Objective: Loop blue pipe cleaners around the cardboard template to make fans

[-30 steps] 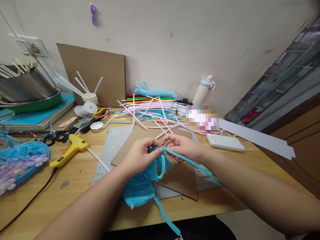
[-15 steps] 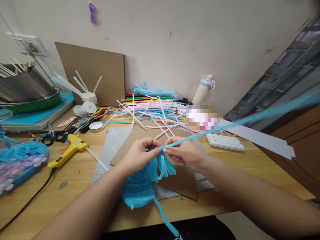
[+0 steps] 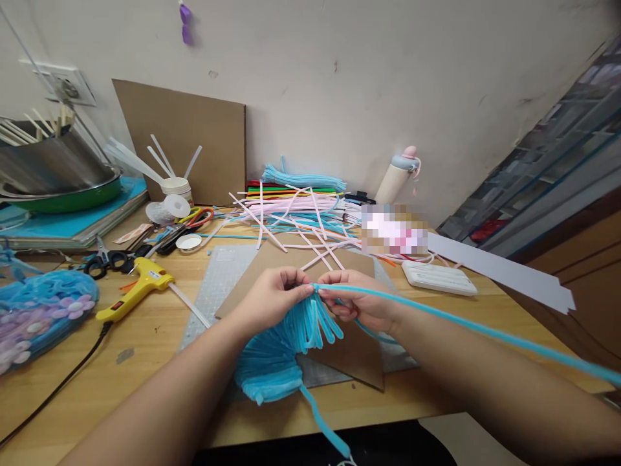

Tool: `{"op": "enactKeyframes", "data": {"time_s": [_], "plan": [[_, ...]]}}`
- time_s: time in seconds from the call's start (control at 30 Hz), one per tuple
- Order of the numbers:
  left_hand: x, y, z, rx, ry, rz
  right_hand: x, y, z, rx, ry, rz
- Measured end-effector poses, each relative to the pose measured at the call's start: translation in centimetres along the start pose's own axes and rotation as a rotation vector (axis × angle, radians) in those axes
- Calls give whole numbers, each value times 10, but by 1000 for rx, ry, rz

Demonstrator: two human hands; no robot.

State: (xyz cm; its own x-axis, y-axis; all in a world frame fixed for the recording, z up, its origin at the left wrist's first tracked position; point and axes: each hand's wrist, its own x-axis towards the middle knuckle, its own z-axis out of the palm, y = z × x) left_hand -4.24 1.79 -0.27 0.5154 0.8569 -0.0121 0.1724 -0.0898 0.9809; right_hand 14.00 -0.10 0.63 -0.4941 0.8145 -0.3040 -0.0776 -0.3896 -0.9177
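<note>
A blue fuzzy looped piece (image 3: 269,369) hangs below my hands, its loops fanned out over the cardboard and the grey cutting mat. My left hand (image 3: 274,298) pinches its top edge between thumb and fingers. Right beside it, my right hand (image 3: 359,301) pinches the same edge where a long blue fuzzy stem (image 3: 466,330) leaves it. That stem runs over my right hand and forearm to the right edge of the view. Another blue strand (image 3: 317,414) hangs from the lower end of the piece, past the table's front edge.
A yellow glue gun (image 3: 140,288), black scissors (image 3: 104,259) and a blue woven item with flowers (image 3: 43,317) lie left. Pink and blue stems (image 3: 295,204) are piled at the back, near a bottle (image 3: 395,175). A white keyboard-like object (image 3: 439,278) sits right.
The long blue stem has dropped from slanting up to the right to lying across my right forearm. Both hands keep their pinch at nearly the same spot. The view has shifted slightly.
</note>
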Motion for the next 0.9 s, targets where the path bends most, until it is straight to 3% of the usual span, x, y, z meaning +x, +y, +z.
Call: {"op": "enactKeyframes", "data": {"time_s": [0.43, 0.63, 0.9], "plan": [[-2, 1, 0, 86, -1, 19, 5, 0, -4, -141, 19, -10], [-2, -2, -1, 179, 8, 66, 4, -3, -3, -359, 73, -56], [-8, 8, 0, 247, -111, 209, 8, -19, -17, -277, -306, 220]]}}
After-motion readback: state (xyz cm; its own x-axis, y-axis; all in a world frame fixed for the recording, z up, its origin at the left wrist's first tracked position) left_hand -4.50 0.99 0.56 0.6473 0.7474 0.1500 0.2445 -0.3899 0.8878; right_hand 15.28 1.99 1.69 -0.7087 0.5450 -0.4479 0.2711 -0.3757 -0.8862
